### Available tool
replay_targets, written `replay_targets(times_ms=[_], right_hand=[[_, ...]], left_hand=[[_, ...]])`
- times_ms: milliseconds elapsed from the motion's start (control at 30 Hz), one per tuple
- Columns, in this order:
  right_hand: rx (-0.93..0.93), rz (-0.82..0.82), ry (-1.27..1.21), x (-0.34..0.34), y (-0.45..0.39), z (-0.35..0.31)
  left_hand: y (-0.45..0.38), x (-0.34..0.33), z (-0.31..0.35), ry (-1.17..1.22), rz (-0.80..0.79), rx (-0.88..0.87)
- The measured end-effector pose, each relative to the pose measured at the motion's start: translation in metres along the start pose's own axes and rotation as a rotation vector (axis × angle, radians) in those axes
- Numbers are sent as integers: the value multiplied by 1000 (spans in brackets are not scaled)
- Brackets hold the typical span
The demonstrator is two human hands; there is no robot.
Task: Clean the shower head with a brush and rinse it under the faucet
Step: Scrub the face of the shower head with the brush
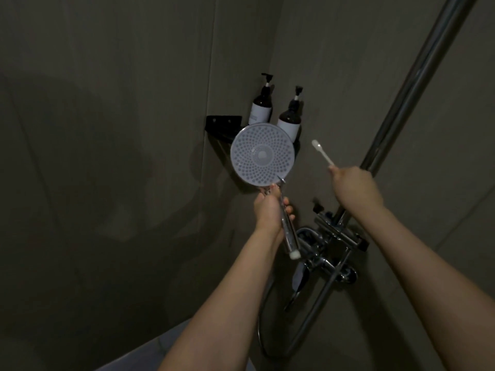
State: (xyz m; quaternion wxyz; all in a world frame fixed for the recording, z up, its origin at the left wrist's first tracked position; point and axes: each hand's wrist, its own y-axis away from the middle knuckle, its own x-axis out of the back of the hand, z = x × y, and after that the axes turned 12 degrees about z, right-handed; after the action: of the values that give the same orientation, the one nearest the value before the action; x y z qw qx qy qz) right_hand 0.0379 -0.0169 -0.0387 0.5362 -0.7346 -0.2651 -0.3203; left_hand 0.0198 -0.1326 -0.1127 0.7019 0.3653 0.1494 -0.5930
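"What is the person holding up?"

"A shower head (pixel 262 155). It is round and its face, full of little holes, is turned toward us. The left hand (pixel 269 207) holds it by the shiny handle, and the fingers are curled tight around that handle. The round part sticks up above the hand. The end of the handle pokes out below the hand, with a small white tip on it."

"And the other hand?"

"The right hand (pixel 356 186) holds a white brush (pixel 322 152). It looks like a toothbrush. The fingers are closed around the bottom of it, and the bristle end points up and to the left, toward the shower head. The brush is near the shower head but is not touching it. There is a gap between them."

"Where is the faucet?"

"The faucet (pixel 322 254) is on the wall, lower down, between the two arms. It is shiny metal. A long metal pipe (pixel 417 79) goes up from it toward the top right corner. A hose (pixel 261 333) loops down below it."

"Anything behind the shower head?"

"Yes, a black shelf (pixel 223 129) in the corner of the gray walls. Two dark pump bottles (pixel 276 111) with white labels stand on it, side by side. The shower head hides part of them. The room is quite dark."
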Motion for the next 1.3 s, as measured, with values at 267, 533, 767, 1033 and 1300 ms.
replay_targets(times_ms=[267,533,767,1033,1300], right_hand=[[52,-349,-207,3,24,-34],[-10,-287,-197,14,13,-43],[-47,-159,-244,30,3,-51],[26,-113,-235,39,-2,-55],[35,-116,-222,33,-9,-52]], left_hand=[[5,-7,0,27,-2,-29],[3,-6,2,-11,0,-55],[3,-2,0,-23,-21,-51],[4,-3,-2,-56,-48,-47],[5,-5,-7,-69,-71,-72]])
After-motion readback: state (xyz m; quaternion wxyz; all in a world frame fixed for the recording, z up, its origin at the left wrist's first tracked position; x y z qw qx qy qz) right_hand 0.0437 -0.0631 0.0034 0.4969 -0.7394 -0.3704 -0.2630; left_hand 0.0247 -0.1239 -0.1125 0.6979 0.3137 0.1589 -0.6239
